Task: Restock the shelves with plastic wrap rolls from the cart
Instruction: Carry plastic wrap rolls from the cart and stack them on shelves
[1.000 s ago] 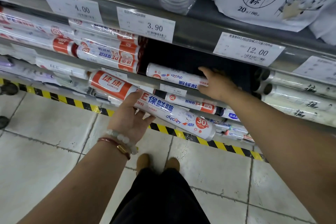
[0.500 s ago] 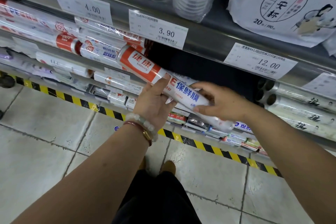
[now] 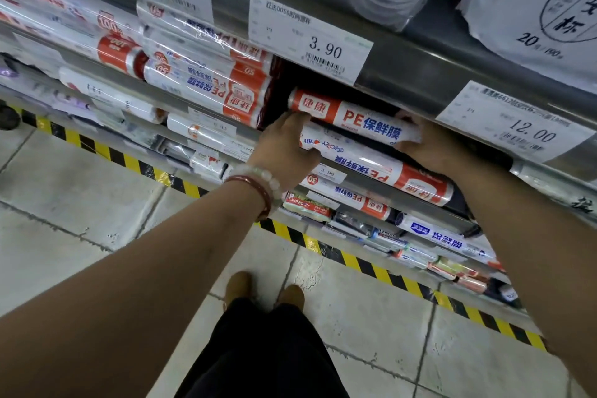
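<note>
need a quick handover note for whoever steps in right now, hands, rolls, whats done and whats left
Left hand: holds the orange end of the top roll.
Right hand: holds the white end of the same roll.
Rolls: the top roll lies in the gap under the 3.90 tag, on another roll that already lies on the shelf. Stacked rolls fill the space to the left.
Done: one roll shelved, the second nearly seated.
Left: let go of the top roll, then probably fetch more. The cart is out of view, so the stock left is unknown.
</note>
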